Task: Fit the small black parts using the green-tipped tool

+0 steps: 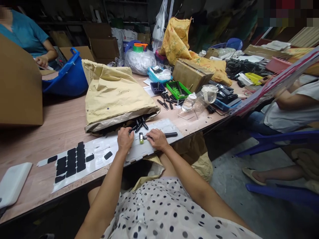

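Cluttered wooden worktop [57, 129]: right hand [157, 139] grips the small hammer [141, 137] flat on the white sheet [99, 149]. Left hand [125, 139] is curled beside black sticks [141, 125] at the sack [112, 93] mouth; can't tell if it's holding anything.

Left hand [125, 139] curled; right hand [157, 139] curled, palm-down.

Matt wood table [62, 122], crumpled paper sack [112, 93]

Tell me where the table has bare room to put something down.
Bare wood lies between the cardboard box and the tan sack, behind the pad sheet. Beyond the sack it is crowded: green tray, bottle, loose black parts.
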Action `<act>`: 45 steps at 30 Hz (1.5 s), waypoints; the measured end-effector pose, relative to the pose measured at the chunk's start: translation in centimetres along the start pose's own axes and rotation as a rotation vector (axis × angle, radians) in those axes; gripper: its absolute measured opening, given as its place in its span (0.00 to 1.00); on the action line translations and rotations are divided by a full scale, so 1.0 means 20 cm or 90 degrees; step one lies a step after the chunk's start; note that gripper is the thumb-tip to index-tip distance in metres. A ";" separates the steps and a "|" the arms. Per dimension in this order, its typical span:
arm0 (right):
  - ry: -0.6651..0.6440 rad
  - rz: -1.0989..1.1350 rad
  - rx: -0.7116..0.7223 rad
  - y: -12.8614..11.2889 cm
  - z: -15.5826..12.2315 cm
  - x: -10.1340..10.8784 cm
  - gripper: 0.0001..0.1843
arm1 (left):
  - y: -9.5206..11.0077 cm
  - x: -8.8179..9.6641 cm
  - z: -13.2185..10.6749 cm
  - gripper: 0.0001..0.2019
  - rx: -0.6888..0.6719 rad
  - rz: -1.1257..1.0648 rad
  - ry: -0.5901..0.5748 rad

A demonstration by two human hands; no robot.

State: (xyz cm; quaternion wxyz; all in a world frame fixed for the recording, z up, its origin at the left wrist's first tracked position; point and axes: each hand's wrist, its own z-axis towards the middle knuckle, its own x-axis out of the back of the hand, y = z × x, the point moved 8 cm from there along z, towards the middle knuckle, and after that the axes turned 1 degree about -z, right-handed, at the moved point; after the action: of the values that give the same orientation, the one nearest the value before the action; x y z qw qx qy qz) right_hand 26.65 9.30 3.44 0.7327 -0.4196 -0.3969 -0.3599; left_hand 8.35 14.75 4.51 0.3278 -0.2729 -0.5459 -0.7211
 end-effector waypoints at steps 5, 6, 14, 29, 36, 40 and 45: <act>0.001 0.004 0.003 -0.01 0.00 0.00 0.09 | -0.05 -0.11 0.09 0.08 0.050 0.053 -0.039; 0.001 0.003 0.002 -0.01 0.00 0.00 0.09 | -0.06 -0.11 0.09 0.07 0.049 0.054 -0.044; 0.000 0.011 -0.002 0.00 -0.01 0.01 0.09 | -0.21 0.08 -0.13 0.08 -0.045 -0.019 -0.105; 0.007 0.004 0.046 -0.08 -0.02 0.06 0.13 | -0.21 0.04 -0.19 0.06 -0.035 -0.023 -0.145; 0.010 0.045 0.057 -0.33 0.01 0.04 0.15 | -0.21 0.02 -0.18 0.05 -0.021 -0.032 -0.147; -0.038 0.021 0.039 -0.35 0.02 -0.01 0.14 | -0.20 0.02 -0.18 0.06 -0.015 -0.023 -0.146; -0.018 0.043 -0.006 -0.28 0.00 0.00 0.15 | -0.19 0.03 -0.19 0.08 -0.009 -0.018 -0.139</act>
State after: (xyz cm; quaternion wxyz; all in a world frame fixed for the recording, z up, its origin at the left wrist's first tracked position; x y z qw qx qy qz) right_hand 21.79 7.15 5.33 0.7367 -0.4414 -0.3912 -0.3308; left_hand 4.95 11.73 1.63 0.2542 -0.3440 -0.5770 -0.6957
